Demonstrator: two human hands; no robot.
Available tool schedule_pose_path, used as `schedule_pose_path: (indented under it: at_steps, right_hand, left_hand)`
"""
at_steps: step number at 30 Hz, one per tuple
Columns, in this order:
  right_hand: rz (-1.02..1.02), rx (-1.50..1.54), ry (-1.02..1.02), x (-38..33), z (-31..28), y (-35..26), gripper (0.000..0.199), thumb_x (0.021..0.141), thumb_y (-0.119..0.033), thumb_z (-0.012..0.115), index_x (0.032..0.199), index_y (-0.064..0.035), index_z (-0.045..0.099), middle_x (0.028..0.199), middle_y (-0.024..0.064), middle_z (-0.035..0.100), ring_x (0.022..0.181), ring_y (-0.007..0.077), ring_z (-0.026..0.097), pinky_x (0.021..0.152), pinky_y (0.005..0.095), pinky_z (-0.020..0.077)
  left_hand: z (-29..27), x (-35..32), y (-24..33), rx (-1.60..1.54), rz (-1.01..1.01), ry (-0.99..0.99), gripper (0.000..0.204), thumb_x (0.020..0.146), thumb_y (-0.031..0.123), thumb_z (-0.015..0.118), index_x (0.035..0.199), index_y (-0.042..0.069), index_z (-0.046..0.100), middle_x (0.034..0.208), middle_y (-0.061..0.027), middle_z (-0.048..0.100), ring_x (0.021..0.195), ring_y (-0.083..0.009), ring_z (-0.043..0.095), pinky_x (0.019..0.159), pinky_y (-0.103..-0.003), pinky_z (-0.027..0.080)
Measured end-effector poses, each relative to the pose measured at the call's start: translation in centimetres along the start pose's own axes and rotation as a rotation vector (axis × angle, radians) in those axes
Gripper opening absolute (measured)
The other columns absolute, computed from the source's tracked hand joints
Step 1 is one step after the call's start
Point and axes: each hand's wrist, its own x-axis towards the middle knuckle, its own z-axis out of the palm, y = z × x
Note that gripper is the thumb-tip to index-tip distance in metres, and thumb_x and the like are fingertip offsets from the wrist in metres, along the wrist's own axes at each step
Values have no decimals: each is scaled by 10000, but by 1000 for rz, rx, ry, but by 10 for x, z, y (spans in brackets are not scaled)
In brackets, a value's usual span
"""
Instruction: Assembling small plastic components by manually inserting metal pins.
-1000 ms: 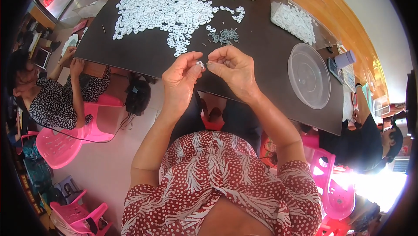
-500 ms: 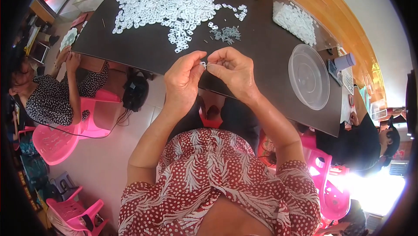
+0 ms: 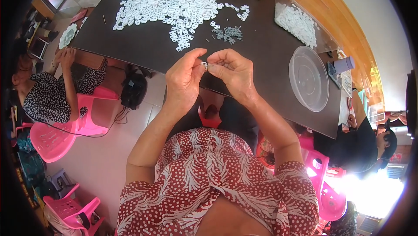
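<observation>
**White piece [image 3: 203,64] pinched between thumb and finger of the left hand [image 3: 183,80]; long axis unresolved.**
Right hand [image 3: 237,74]: fingertips closed just right of the piece, contents indiscernible; grey pins [image 3: 229,35] are heaped beyond and right of the piece.

White parts [image 3: 167,7] heaped on the dark table [image 3: 270,40] show a workroom.

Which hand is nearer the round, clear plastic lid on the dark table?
Right. The right hand is left of the round, clear plastic lid, apart from it; the left hand is farther left, beyond the right one.
</observation>
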Motion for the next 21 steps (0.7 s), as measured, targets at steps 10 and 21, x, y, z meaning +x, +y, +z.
schedule_pose_path:
  at_steps: [10, 21]
  right_hand:
    - [71, 20, -29, 1, -2, 0, 150, 800, 23, 632, 948, 34, 611, 871, 33, 613, 788, 73, 561, 735, 210, 471]
    - [-49, -38, 17, 1, 5, 4, 164, 778, 14, 629, 940, 11, 605, 783, -1, 586, 705, 40, 519, 637, 200, 450]
  left_hand:
    - [0, 1, 4, 102, 95, -14, 316, 808, -83, 591, 1105, 24, 575, 770, -29, 584, 696, -80, 545, 651, -227, 472]
    - [-4, -2, 1, -14, -63, -44, 280, 845, -36, 585, 1121, 4, 560, 789, -6, 586, 715, -52, 548, 682, -196, 469]
